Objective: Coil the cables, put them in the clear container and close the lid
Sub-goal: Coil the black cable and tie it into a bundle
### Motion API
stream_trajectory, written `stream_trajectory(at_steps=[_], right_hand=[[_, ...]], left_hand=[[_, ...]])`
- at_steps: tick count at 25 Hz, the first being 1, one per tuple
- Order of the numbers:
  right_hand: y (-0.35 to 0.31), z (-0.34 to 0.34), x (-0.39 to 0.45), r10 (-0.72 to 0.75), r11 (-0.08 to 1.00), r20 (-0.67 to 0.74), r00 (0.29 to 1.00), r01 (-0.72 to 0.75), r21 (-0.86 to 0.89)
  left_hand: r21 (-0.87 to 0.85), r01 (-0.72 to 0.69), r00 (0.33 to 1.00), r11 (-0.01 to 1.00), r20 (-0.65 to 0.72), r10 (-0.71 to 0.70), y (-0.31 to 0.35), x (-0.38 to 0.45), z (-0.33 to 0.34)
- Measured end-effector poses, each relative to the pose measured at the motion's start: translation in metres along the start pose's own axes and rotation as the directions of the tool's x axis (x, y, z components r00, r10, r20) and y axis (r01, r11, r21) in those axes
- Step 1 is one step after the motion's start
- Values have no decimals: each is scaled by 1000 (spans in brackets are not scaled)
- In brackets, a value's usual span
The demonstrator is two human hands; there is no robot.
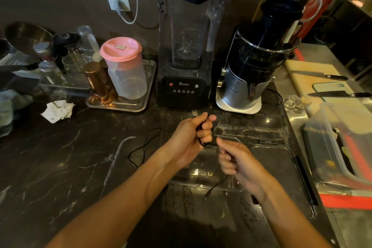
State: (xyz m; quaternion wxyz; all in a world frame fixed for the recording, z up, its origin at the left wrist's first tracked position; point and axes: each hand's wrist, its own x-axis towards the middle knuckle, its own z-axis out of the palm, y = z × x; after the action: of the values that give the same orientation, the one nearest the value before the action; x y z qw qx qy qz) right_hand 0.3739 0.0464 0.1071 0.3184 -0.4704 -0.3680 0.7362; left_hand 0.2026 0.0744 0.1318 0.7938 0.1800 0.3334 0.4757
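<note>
The left hand [198, 131] grips a small coil of black cable [201, 143] and the right hand [233, 159] pinches its loose tail, both directly above the clear container [203, 183] on the worktop [70, 157], so the drop goes straight down.

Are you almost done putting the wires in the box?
Not yet. The left hand grips a partly coiled black cable; the right hand pinches its loose end. Another cable lies uncoiled. The clear container looks empty, its lid off beside it.
</note>
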Motion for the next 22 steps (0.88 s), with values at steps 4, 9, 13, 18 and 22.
stream_trajectory(at_steps=[4,9,13,18,22], right_hand=[[-8,-7,6,-70,996,94,993,65,63],[-7,8,2,-220,965,147,964,238,-114],[-8,16,-1,-296,927,86,951,308,-214],[-4,27,7,-443,815,-99,891,354,-459],[-11,32,3,-472,720,-124,873,300,-625]], left_hand=[[-44,56,995,997,81,-52,2,-5,1],[-119,85,987,989,149,-67,2,-9,-2],[-94,63,987,994,152,-48,3,-11,-6],[116,-25,998,993,-51,32,0,-8,0],[294,-59,984,954,-141,104,-4,-9,-1]])
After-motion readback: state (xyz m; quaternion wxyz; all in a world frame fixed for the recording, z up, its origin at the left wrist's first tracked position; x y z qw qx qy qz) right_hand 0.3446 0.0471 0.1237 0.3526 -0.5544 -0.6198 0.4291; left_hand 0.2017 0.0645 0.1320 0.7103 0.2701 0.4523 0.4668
